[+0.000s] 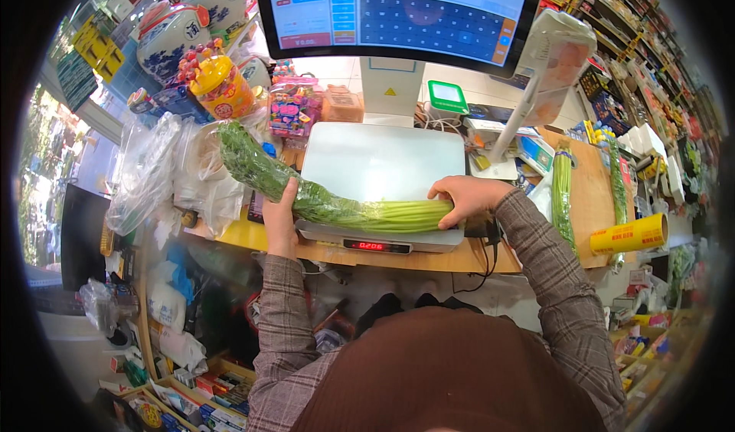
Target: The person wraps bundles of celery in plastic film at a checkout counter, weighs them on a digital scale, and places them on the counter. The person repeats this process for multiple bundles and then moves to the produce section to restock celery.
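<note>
A long bunch of leafy greens (367, 214) with slim pale-green stems lies across the front of a white weighing scale (382, 159). Clear film wraps it, and its dark leafy end sticks out past the scale's left side. My left hand (282, 217) grips the leafy part from below, thumb on top, by the scale's left edge. At the cut stem ends, my right hand (468, 199) holds the bunch between thumb and fingers. A red lit display (376, 246) shows on the scale's front.
Behind the scale stands a large touchscreen (402, 19). Plastic bags (143, 174) and a yellow-lidded lollipop jar (223, 90) crowd the left. To the right, on the wooden counter (588, 196), lie another wrapped bunch of greens (563, 196) and a yellow tube (629, 234).
</note>
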`<state>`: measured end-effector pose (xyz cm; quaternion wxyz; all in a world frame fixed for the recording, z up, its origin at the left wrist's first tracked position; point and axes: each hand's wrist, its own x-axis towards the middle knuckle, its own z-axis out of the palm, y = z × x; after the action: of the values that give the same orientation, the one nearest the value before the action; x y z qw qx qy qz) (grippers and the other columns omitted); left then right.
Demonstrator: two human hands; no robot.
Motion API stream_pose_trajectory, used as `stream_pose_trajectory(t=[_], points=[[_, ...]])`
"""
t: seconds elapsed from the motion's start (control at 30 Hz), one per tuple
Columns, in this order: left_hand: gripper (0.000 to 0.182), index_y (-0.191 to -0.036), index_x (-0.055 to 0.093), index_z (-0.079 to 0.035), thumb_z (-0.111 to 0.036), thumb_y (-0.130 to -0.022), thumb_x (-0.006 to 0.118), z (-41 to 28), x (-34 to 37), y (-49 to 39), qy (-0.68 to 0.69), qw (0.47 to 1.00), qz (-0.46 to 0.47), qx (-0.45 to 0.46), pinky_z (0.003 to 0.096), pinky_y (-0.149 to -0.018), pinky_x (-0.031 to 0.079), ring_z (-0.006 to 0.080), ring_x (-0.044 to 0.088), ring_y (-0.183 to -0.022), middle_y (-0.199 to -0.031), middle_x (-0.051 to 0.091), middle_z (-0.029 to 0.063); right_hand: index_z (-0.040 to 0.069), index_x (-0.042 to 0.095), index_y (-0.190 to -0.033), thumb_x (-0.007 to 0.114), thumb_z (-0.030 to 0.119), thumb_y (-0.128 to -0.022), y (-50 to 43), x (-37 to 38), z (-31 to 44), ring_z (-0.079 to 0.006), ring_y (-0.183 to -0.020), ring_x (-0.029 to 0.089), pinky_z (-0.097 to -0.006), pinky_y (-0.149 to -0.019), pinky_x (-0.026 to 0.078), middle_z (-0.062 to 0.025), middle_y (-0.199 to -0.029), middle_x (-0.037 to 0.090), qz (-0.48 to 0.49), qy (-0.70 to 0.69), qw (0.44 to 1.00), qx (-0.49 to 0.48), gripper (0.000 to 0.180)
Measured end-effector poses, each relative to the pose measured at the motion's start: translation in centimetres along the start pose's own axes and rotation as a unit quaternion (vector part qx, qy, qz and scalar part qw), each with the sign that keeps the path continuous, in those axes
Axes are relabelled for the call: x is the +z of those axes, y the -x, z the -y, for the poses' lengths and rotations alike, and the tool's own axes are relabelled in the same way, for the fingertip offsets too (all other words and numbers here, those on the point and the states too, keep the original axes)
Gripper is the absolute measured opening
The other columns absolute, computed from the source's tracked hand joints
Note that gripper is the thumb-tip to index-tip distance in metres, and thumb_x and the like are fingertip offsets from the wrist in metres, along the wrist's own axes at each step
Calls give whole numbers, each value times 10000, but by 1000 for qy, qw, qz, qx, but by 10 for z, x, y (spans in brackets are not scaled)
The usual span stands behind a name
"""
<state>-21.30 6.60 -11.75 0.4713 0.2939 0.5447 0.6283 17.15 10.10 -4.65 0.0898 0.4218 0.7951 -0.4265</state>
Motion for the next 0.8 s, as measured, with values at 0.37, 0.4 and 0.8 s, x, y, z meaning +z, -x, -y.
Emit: stream_pose_trajectory(t=[0.37,0.4,0.8], points=[[581,-1236,556,23,-403,-892,749,-16,7,-1,-106,991,-6,-83,279,-585,486,134,632,-853,-1098,645,69,35,615,-1232,803,238,-685,17,44,-7,-338,-1089,597,-418,-963,488,-155,-1074,644,-158,17,984,-80,613],[574,-1228,558,24,-403,-894,747,-19,6,-2,-120,988,-7,-93,279,-570,479,131,630,-839,-1089,644,66,37,619,-1228,800,236,-687,17,47,-7,-331,-1089,598,-419,-953,489,-150,-1061,647,-163,4,982,-91,605],[569,-1232,581,38,-421,-922,711,12,-16,-27,-245,968,-13,-44,311,-680,527,163,637,-901,-1119,653,97,54,568,-1341,859,258,-683,54,54,-10,-327,-1129,584,-424,-978,455,-137,-1185,617,-286,87,950,-88,748]])
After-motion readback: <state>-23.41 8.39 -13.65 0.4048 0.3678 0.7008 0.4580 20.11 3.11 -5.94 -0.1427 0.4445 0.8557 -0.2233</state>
